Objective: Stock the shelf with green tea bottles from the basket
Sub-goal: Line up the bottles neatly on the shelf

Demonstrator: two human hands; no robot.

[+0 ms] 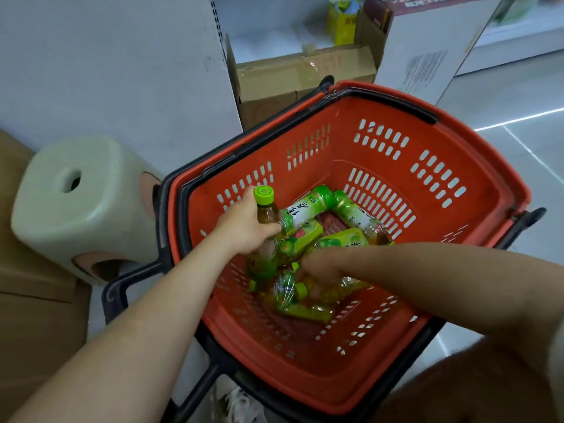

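Observation:
A red plastic basket (360, 380) with a black rim stands below me, with several green tea bottles (308, 209) lying on its floor. My left hand (241, 227) is wrapped around one green tea bottle (265, 209) with a green cap, held upright inside the basket near its left wall. My right hand (320, 267) reaches down among the lying bottles, fingers curled around a bottle (297, 293) near its green cap. The shelf (274, 29) is white and sits at the top, beyond the basket.
A pale green plastic stool (76, 203) stands left of the basket. An open cardboard box (299, 77) sits on the floor just behind the basket, next to a white shelf upright (171, 71). A white carton (427, 47) stands at the back right on the shiny floor.

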